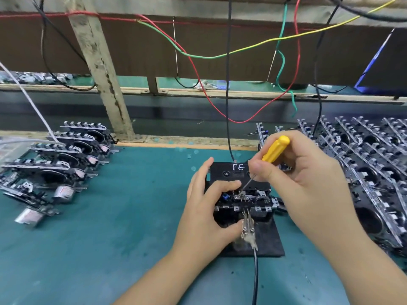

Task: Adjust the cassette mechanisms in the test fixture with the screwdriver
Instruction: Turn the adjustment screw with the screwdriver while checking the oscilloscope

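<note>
Test fixture holds one cassette mechanism | my left hand grips it | my right hand pinches the yellow screwdriver, tip down on it.

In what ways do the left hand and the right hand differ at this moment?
The right hand pinches the yellow screwdriver; the left hand holds no tool. The left hand grips the cassette mechanism on the test fixture, while the right hand stays above it. Both work on the same mechanism.

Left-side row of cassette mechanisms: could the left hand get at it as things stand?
Probably yes, once it lets go: the left hand now steadies the test fixture, and only bare green mat lies between it and the row of mechanisms.
</note>
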A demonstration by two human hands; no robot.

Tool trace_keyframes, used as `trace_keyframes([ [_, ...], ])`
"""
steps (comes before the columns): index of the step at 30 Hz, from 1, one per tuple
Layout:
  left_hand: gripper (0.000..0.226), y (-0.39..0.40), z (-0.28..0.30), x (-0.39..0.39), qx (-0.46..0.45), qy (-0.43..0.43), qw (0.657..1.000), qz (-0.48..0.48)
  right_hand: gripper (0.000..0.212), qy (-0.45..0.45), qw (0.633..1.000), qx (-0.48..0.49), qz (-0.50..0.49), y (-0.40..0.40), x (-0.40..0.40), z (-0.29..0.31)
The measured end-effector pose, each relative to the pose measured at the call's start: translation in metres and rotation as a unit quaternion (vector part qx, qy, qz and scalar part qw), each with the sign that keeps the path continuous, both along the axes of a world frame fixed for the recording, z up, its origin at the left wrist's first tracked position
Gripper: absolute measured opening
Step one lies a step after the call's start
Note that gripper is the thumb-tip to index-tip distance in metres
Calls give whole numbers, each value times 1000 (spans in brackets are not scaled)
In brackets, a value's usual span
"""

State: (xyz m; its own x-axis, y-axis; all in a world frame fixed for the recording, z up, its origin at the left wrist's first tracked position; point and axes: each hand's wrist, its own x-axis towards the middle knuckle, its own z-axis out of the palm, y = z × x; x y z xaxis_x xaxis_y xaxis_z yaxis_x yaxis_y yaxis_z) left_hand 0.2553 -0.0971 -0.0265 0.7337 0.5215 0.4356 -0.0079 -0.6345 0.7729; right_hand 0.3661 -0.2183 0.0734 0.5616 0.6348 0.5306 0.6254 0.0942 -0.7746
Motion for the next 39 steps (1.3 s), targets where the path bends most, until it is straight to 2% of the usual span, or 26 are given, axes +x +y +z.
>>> trace_keyframes([
  [19,69,0,0,0,6,8,1000,0,19,36,999,-11,10,5,5,1],
  [24,69,0,0,0,12,9,1000,4,44,-14,1000,-24,3,5,5,3],
  [30,73,0,-1,0,15,0,1000,3,31,-66,996,-63,26,9,2,7],
  [35,72,0,-3,1,16,-4,1000,2,38,-26,992,-86,90,6,10,15],
  [39,71,1,-4,0,17,-9,1000,-2,27,-32,996,-65,55,11,8,14],
])
